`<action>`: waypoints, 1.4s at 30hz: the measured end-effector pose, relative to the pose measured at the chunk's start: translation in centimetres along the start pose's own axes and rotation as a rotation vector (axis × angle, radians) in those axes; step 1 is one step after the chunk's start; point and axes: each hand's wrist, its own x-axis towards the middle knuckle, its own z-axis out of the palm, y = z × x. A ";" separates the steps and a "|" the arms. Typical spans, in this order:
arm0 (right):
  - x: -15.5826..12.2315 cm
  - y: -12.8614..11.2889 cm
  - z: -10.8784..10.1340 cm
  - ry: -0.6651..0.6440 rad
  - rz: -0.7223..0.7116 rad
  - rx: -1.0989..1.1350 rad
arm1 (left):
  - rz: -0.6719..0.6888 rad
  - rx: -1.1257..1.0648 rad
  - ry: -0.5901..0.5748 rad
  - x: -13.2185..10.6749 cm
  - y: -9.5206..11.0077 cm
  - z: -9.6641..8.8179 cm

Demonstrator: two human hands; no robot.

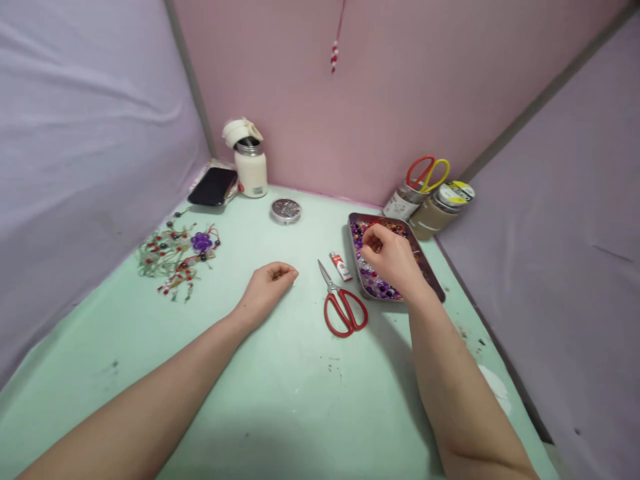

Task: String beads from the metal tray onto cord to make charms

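Note:
My left hand (267, 290) rests on the pale green table with its thumb and fingertips pressed together; whatever may be in that pinch is too small to see. Over the metal tray (436, 285) of purple, clear and red beads (376, 285), my right hand (389, 257) has its thumb and forefinger closed in a pinch. I cannot make out anything between those fingertips. Between the two hands lie red-handled scissors (344, 307), blades pointing away from me. A small red and white tube (341, 267) is beside the tray's left side.
Strung bead pieces (175, 257) with a purple flower (201, 241) lie at left. Toward the back are a black phone (213, 186), a cream bottle (251, 170) with its lid up, a round case (286, 211), a can (403, 202) with coloured handles, and a jar (434, 215).

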 end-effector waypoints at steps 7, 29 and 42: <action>-2.5 -5.2 6.5 -0.249 0.167 0.815 | 0.072 -0.087 0.071 -0.3 0.5 -0.2; -3.3 -5.0 9.1 -0.253 0.514 1.294 | 0.166 -0.030 0.110 -0.3 -0.1 -0.1; -3.3 -4.6 9.4 -0.273 0.499 1.350 | 0.218 0.061 0.150 -0.3 -0.4 -0.1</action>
